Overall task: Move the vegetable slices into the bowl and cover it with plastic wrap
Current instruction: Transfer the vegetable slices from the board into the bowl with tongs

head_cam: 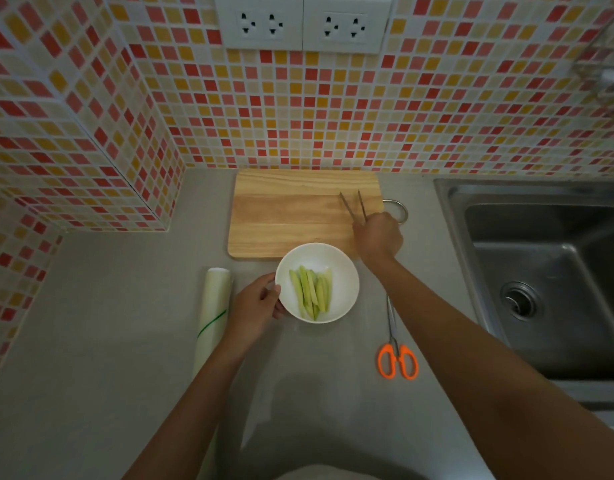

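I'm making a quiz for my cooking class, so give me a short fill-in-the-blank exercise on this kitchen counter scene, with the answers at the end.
1. The vegetable slices lie in the white ____.
2. The right hand holds a pair of ____ over the cutting board.
3. The handles of the scissors are ____.
4. The plastic wrap roll lies on the counter beside the ____ hand, which grips the bowl's rim.

Missing words: bowl; chopsticks; orange; left

A white bowl [317, 283] of green vegetable slices [311, 292] sits on a grey desk [108, 306]. The left hand [255, 304] grips its left rim. Behind the bowl, the right hand [378, 235] holds chopsticks [354, 206] over a wooden cutting board [291, 216].
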The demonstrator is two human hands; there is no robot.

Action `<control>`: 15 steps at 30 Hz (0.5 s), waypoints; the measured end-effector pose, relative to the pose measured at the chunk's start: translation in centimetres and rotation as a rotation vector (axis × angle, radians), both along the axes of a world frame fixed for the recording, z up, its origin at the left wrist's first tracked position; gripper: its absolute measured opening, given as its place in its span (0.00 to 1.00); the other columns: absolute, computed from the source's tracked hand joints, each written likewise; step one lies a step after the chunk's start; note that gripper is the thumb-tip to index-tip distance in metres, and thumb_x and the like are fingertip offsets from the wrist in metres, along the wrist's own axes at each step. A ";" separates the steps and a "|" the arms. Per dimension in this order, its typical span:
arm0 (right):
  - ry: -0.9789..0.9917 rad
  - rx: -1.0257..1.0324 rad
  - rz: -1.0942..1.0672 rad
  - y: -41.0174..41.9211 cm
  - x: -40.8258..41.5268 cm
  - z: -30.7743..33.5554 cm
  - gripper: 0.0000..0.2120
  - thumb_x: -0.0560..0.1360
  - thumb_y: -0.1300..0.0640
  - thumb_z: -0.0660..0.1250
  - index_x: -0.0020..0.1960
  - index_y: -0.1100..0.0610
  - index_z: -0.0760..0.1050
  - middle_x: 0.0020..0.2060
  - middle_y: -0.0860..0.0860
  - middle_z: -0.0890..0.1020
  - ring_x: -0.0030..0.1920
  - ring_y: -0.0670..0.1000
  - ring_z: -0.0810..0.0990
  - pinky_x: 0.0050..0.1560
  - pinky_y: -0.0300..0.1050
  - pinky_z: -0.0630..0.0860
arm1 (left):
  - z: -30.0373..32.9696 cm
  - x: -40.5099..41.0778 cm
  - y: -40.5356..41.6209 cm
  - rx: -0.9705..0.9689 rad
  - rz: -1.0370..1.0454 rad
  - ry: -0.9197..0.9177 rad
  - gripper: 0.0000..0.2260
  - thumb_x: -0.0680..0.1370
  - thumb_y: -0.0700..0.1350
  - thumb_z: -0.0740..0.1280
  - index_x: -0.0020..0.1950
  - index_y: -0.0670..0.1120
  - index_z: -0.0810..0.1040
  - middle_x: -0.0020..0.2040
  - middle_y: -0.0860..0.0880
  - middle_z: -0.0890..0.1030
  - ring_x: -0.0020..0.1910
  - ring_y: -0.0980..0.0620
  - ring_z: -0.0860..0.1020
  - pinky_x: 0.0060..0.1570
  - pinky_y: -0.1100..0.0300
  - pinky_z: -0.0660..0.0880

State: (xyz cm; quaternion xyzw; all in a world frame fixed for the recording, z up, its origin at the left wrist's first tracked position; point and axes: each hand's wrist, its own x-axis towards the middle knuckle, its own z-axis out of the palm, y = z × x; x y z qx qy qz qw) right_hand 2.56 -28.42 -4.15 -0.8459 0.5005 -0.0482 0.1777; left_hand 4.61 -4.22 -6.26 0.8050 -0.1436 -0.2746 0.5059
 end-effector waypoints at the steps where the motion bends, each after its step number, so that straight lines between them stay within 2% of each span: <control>1: 0.004 0.009 -0.003 -0.1 0.2 -0.3 0.16 0.76 0.50 0.64 0.51 0.63 0.80 0.52 0.59 0.81 0.54 0.60 0.80 0.49 0.51 0.77 | 0.0 0.0 0.0 0.001 0.000 0.000 0.14 0.81 0.39 0.60 0.64 0.45 0.76 0.33 0.47 0.80 0.26 0.60 0.77 0.29 0.73 0.70; 6: 0.041 0.033 -0.003 -0.3 0.4 -1.2 0.14 0.75 0.52 0.64 0.51 0.61 0.81 0.51 0.58 0.82 0.52 0.59 0.81 0.49 0.50 0.77 | -0.1 0.1 0.0 0.018 0.004 -0.004 0.13 0.80 0.39 0.60 0.63 0.46 0.77 0.32 0.48 0.79 0.25 0.61 0.77 0.29 0.73 0.70; 10: 0.099 0.010 0.039 -0.5 0.2 -1.2 0.14 0.75 0.52 0.63 0.55 0.59 0.79 0.54 0.57 0.80 0.53 0.59 0.81 0.48 0.48 0.76 | 0.0 0.0 0.0 0.006 0.006 -0.004 0.13 0.80 0.40 0.60 0.63 0.47 0.77 0.32 0.48 0.79 0.26 0.60 0.77 0.30 0.71 0.71; 15: 0.062 -0.023 0.067 -0.4 -0.4 -0.9 0.22 0.75 0.43 0.65 0.60 0.58 0.73 0.59 0.57 0.73 0.52 0.60 0.80 0.42 0.47 0.70 | 0.1 0.0 0.0 0.001 0.010 -0.001 0.13 0.80 0.39 0.60 0.63 0.46 0.77 0.32 0.48 0.79 0.26 0.61 0.78 0.28 0.73 0.70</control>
